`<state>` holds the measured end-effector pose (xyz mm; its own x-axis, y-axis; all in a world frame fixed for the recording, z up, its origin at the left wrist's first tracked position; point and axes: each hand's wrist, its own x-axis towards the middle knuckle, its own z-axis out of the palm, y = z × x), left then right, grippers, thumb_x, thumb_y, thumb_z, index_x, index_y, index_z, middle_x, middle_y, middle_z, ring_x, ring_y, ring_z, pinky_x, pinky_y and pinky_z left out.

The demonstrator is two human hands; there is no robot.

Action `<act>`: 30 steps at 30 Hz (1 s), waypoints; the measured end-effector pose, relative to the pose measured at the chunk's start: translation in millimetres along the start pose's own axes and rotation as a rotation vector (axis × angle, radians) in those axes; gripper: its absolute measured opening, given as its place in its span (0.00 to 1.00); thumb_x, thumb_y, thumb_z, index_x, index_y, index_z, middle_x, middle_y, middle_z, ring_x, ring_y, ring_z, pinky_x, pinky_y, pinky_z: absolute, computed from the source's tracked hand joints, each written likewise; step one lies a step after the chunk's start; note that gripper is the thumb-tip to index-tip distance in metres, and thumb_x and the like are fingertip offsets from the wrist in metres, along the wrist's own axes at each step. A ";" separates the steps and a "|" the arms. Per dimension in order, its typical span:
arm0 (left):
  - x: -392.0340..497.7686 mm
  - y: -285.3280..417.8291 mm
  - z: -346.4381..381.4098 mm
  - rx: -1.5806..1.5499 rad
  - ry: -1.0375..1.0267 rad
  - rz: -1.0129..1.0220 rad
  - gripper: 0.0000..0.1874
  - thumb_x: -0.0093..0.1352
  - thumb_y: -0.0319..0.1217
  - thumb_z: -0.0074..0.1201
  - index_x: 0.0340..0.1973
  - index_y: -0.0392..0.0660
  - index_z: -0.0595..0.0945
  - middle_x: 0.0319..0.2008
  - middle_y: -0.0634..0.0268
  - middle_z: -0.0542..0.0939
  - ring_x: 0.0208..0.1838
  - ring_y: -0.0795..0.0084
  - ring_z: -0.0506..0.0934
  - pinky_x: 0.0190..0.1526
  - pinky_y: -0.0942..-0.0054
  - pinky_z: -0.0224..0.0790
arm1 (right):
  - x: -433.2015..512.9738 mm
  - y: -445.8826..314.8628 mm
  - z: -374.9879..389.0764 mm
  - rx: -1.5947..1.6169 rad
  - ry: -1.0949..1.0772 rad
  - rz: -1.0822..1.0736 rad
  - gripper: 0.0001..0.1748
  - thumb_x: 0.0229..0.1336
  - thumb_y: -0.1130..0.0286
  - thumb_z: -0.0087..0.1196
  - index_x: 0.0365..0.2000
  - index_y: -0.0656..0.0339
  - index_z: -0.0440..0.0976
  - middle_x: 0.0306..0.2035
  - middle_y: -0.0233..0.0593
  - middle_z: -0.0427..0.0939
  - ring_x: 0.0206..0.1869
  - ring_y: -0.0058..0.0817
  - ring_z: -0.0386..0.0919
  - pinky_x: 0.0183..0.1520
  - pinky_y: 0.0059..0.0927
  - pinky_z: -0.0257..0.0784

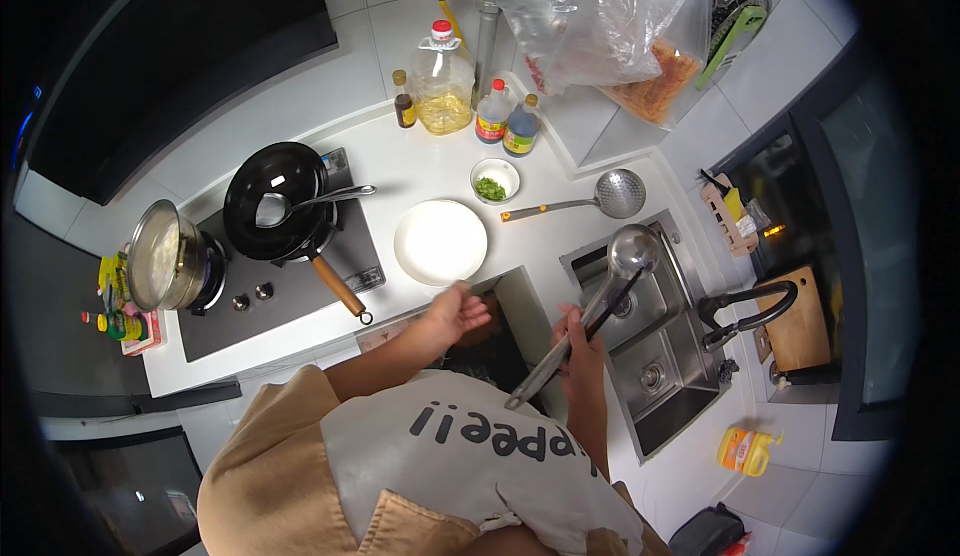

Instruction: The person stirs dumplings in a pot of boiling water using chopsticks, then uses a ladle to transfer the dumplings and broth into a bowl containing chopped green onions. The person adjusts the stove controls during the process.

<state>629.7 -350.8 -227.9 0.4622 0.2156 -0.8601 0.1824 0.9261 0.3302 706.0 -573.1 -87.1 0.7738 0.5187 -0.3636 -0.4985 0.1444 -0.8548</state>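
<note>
My right hand (581, 342) is closed around a metal ladle (632, 250) and a dark, slender utensil (615, 302), their upper ends over the sink's near side. My left hand (459, 312) holds nothing, its fingers apart, just below the rim of a white plate (440, 243) on the counter. Behind the plate is a small white bowl (495, 181) with chopped greens. A skimmer (619, 193) lies to its right. On the hob, a black wok (274, 199) with a wooden handle has a metal spatula (273, 210) resting in it.
A steel pot (166, 256) with pale contents stands on the left burner. An oil jug (442, 83) and several sauce bottles line the back. To the right are a double steel sink (656, 402), a black faucet (716, 312) and a wooden cutting board (799, 327). Plastic bags (592, 23) hang above.
</note>
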 end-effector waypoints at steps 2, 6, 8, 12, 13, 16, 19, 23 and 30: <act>-47.3 0.5 13.0 0.242 -0.297 -0.049 0.17 0.79 0.47 0.47 0.47 0.46 0.78 0.39 0.65 0.83 0.41 0.67 0.83 0.46 0.59 0.80 | 9.4 5.4 11.7 -0.085 0.008 0.014 0.17 0.75 0.63 0.51 0.56 0.61 0.74 0.25 0.21 0.66 0.20 0.09 0.58 0.20 0.15 0.52; -122.6 6.0 21.3 0.559 -0.655 0.003 0.27 0.80 0.54 0.43 0.54 0.43 0.77 0.41 0.65 0.83 0.41 0.72 0.81 0.44 0.71 0.76 | 27.0 16.7 31.0 -0.225 -0.171 -0.055 0.20 0.74 0.63 0.52 0.60 0.60 0.72 0.24 0.18 0.64 0.21 0.07 0.57 0.23 0.15 0.50; -138.3 8.5 15.7 0.720 -0.665 0.180 0.18 0.80 0.45 0.47 0.53 0.44 0.76 0.36 0.66 0.79 0.34 0.76 0.78 0.36 0.75 0.72 | 34.2 25.8 42.6 -0.290 -0.222 -0.078 0.21 0.74 0.62 0.53 0.61 0.60 0.72 0.20 0.15 0.63 0.20 0.07 0.56 0.23 0.16 0.50; -140.1 7.3 -8.9 0.622 -0.567 0.275 0.08 0.79 0.34 0.50 0.48 0.45 0.75 0.27 0.73 0.71 0.23 0.83 0.67 0.23 0.80 0.58 | 52.4 43.7 59.7 -0.402 -0.300 0.023 0.19 0.72 0.61 0.57 0.52 0.65 0.78 0.28 0.21 0.73 0.31 0.10 0.70 0.34 0.16 0.66; -138.7 8.1 -17.5 0.576 -0.523 0.265 0.06 0.79 0.33 0.51 0.46 0.45 0.75 0.26 0.74 0.71 0.21 0.85 0.66 0.22 0.81 0.56 | 58.1 48.9 63.4 -0.443 -0.298 0.069 0.18 0.72 0.61 0.57 0.51 0.65 0.79 0.27 0.21 0.74 0.30 0.10 0.69 0.33 0.16 0.66; -134.0 13.3 -40.2 0.632 -0.464 0.392 0.09 0.80 0.34 0.49 0.50 0.45 0.75 0.24 0.75 0.69 0.20 0.85 0.63 0.22 0.80 0.54 | 71.0 65.2 71.0 -0.479 -0.256 0.142 0.15 0.72 0.62 0.56 0.48 0.64 0.80 0.24 0.20 0.72 0.26 0.10 0.66 0.28 0.17 0.62; -134.7 20.4 -57.2 0.627 -0.326 0.392 0.09 0.79 0.36 0.50 0.48 0.45 0.75 0.23 0.75 0.68 0.20 0.84 0.63 0.21 0.80 0.56 | 75.3 76.5 72.7 -0.377 -0.240 0.182 0.12 0.72 0.67 0.54 0.47 0.64 0.80 0.22 0.20 0.69 0.21 0.09 0.61 0.23 0.17 0.55; -134.5 32.7 -71.7 0.596 -0.173 0.329 0.12 0.79 0.39 0.52 0.45 0.44 0.75 0.23 0.74 0.69 0.20 0.84 0.66 0.21 0.79 0.57 | 82.1 84.7 78.6 -0.309 -0.205 0.204 0.11 0.72 0.70 0.51 0.46 0.66 0.79 0.22 0.22 0.66 0.17 0.10 0.58 0.19 0.17 0.50; -111.1 53.4 -92.9 0.609 -0.160 0.297 0.15 0.78 0.40 0.51 0.34 0.43 0.73 0.21 0.71 0.70 0.20 0.79 0.69 0.20 0.73 0.62 | 96.7 93.0 89.3 -0.280 -0.178 0.185 0.09 0.69 0.74 0.50 0.46 0.63 0.78 0.25 0.26 0.70 0.21 0.11 0.62 0.21 0.18 0.53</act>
<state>507.5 -296.6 -150.8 0.6814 0.3415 -0.6473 0.4614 0.4861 0.7422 699.6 -434.2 -168.7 0.5884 0.6566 -0.4718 -0.4781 -0.1880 -0.8579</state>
